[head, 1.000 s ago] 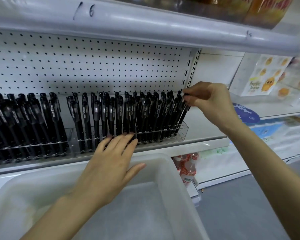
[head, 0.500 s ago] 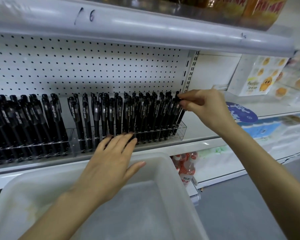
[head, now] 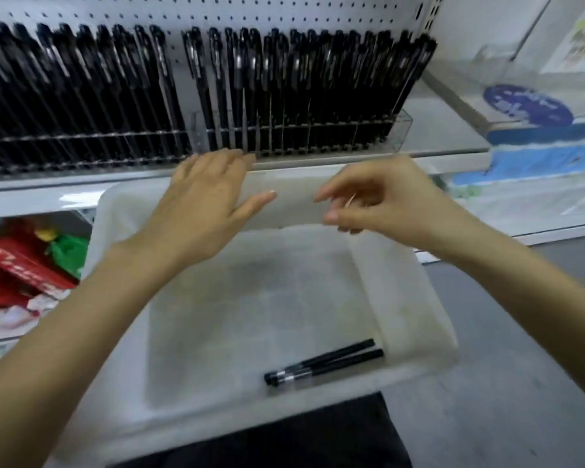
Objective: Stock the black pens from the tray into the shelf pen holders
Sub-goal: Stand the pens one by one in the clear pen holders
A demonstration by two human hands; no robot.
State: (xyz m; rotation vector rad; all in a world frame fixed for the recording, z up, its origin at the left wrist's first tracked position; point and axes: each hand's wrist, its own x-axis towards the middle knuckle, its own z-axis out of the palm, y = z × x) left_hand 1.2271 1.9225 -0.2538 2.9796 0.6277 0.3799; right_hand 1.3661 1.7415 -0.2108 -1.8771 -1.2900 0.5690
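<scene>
Two black pens (head: 325,362) lie side by side near the front right corner of the white plastic tray (head: 406,292). Above the tray's far rim, my left hand (head: 210,201) is spread flat with its fingertips at the front of the clear shelf pen holders (head: 399,130). The holders are packed with upright black pens (head: 284,82). My right hand (head: 375,201) hovers over the tray's far right part, fingers loosely curled and holding nothing.
The white shelf edge (head: 48,184) runs just behind the tray. Red and green packaged goods (head: 27,268) sit on the lower shelf at left. Blue-and-white packages (head: 534,136) lie on the shelf to the right. Grey floor shows at right.
My right hand has left the pen at the holder's right end and come down over the tray, empty. The view has tilted down, revealing two pens in the tray. My left hand stays put.
</scene>
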